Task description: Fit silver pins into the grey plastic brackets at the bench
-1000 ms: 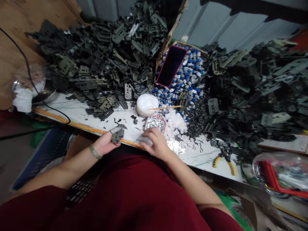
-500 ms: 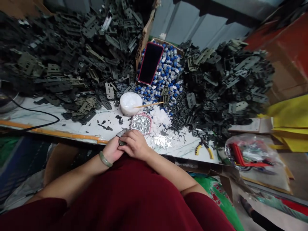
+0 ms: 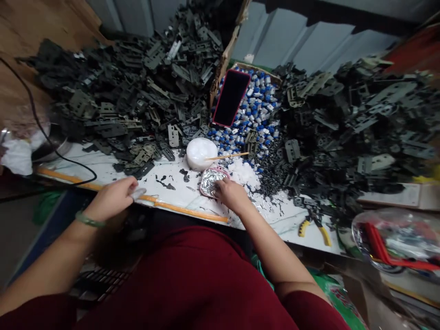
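Near the table's front edge at the left, my left hand (image 3: 115,198) is closed on a small grey piece (image 3: 138,193) that pokes out past its fingers. My right hand (image 3: 232,192) reaches into a pink-rimmed tray of silvery pins (image 3: 210,181); its fingertips are bunched among the pins, and what they pinch is too small to make out. Behind the tray stands a white bowl (image 3: 201,152) of white paste with a wooden stick (image 3: 228,156) across its rim. White paste (image 3: 244,174) lies heaped to the right of the tray.
Dark metal parts are piled at the left (image 3: 127,91) and right (image 3: 343,119). Between them a phone (image 3: 231,98) leans on a box of blue and white pieces (image 3: 257,101). Yellow-handled pliers (image 3: 314,224) lie front right. A black cable (image 3: 65,160) crosses the left end.
My hands have parted: the left moved left with the grey piece, while the right moved into the tray of pins. The camera view has shifted left.
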`<action>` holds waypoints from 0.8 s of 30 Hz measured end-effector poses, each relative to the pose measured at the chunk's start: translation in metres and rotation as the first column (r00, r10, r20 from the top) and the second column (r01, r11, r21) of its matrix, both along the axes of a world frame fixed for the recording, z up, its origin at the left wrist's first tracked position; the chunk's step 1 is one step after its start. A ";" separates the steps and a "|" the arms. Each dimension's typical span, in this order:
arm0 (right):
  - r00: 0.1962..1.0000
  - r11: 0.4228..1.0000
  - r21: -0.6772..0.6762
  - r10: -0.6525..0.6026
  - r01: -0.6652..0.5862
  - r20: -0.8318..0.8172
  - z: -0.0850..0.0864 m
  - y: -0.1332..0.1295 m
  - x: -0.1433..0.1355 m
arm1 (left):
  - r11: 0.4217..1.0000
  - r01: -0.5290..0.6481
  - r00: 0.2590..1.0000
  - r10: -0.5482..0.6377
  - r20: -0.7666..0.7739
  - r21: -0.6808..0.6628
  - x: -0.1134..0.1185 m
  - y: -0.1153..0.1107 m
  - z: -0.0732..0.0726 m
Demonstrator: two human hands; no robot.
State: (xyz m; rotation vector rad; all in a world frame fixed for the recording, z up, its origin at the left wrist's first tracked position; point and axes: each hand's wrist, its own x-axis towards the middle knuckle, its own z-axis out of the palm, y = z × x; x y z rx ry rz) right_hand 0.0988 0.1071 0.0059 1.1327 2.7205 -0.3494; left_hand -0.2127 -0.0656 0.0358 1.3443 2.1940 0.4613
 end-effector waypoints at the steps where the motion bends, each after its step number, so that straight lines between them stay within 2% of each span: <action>1: 0.998 1.000 -0.016 -0.014 0.016 0.064 0.002 0.002 -0.004 | 0.998 -0.015 0.991 0.022 -0.129 0.054 -0.003 0.012 0.003; 3: 0.991 0.999 -0.044 -0.021 0.027 0.135 0.003 0.002 -0.012 | 0.993 -0.031 0.958 0.063 -0.280 0.118 -0.006 0.041 0.007; 5: 0.990 0.998 -0.047 -0.027 0.034 0.135 0.004 -0.001 -0.016 | 0.988 -0.072 0.934 0.114 -0.338 0.133 -0.007 0.067 0.011; 7: 0.995 0.998 -0.029 -0.052 0.055 0.081 0.002 -0.004 -0.014 | 0.993 -0.050 0.928 0.084 -0.362 0.104 -0.006 0.084 0.015; 8: 0.997 0.997 -0.021 -0.067 0.068 0.039 0.002 -0.005 -0.012 | 0.996 0.006 0.927 0.027 -0.374 0.086 -0.005 0.089 0.017; 11: 0.987 0.994 0.009 -0.108 0.110 -0.119 -0.002 -0.007 0.000 | 0.992 0.122 0.883 -0.093 -0.460 0.034 0.000 0.089 0.017; 14: 0.960 0.990 0.031 -0.129 0.141 -0.247 -0.008 -0.006 0.009 | 0.993 0.121 0.838 -0.110 -0.535 -0.015 0.005 0.081 0.011; 16: 0.943 0.990 0.023 -0.127 0.140 -0.308 -0.013 -0.006 0.012 | 0.992 0.125 0.848 -0.121 -0.517 -0.026 0.005 0.075 0.008; 18: 0.922 0.991 0.003 -0.125 0.135 -0.366 -0.017 -0.005 0.014 | 0.995 0.101 0.893 -0.083 -0.441 0.016 0.006 0.069 0.006; 20: 0.895 0.991 -0.020 -0.129 0.134 -0.427 -0.021 -0.006 0.014 | 0.988 0.011 0.955 0.035 -0.293 0.152 0.012 0.064 0.004; 22: 0.866 0.991 -0.043 -0.133 0.128 -0.483 -0.024 -0.009 0.013 | 0.945 -0.127 0.990 0.137 -0.014 0.301 0.027 0.060 0.000; 23: 0.850 0.991 -0.057 -0.135 0.123 -0.509 -0.025 -0.010 0.013 | 0.921 -0.196 0.975 0.145 0.170 0.337 0.039 0.059 -0.002; 24: 0.833 0.990 -0.075 -0.138 0.116 -0.536 -0.027 -0.013 0.012 | 0.914 -0.239 0.925 0.112 0.362 0.327 0.054 0.058 -0.006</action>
